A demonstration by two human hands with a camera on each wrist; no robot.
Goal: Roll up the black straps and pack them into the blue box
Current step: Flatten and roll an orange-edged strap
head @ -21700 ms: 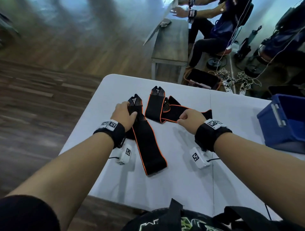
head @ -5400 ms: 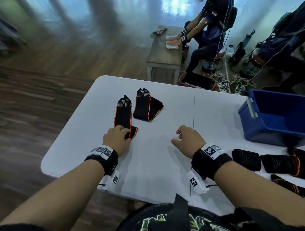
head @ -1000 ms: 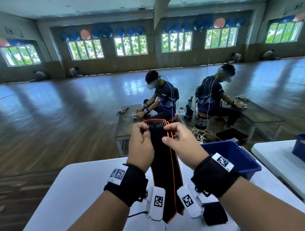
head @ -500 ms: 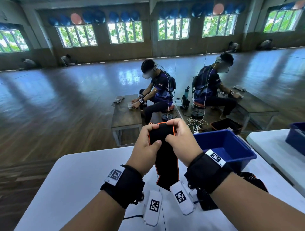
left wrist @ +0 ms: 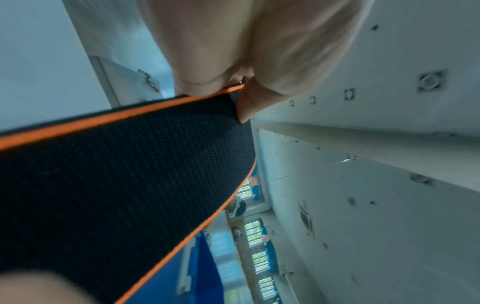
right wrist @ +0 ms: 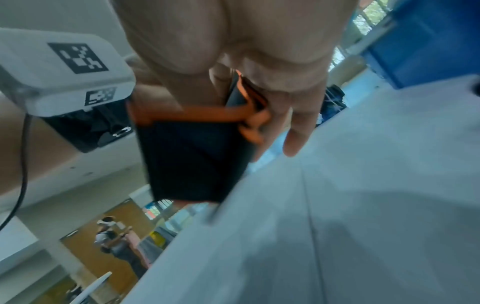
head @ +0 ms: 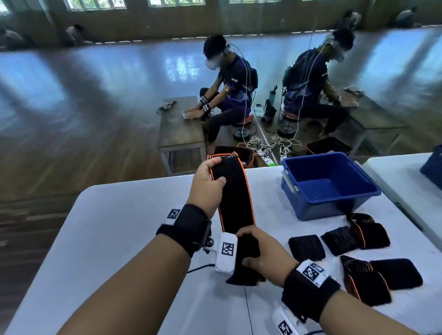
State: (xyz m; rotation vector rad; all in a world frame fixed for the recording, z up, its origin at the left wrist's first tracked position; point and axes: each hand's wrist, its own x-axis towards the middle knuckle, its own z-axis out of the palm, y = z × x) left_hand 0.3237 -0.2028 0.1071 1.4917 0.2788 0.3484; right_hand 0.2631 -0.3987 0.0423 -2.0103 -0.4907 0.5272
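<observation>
A big open hall, more like a gym or dance studio than a workplace: a wide glossy wooden floor point(head: 95, 100) runs back to a row of windows point(head: 167, 2) along the far wall. Beyond the white folding table point(head: 114, 239), a seated person point(head: 229, 90) wired with cables works at a low bench point(head: 179, 129), doubled in a wall mirror point(head: 358, 83).

No words, brand names or numbers can be read. Only black-and-white square code markers are seen: on the left wristband point(head: 174, 213), on the right wristband point(head: 311, 272), and on the white wrist units point(head: 227, 248).
</observation>
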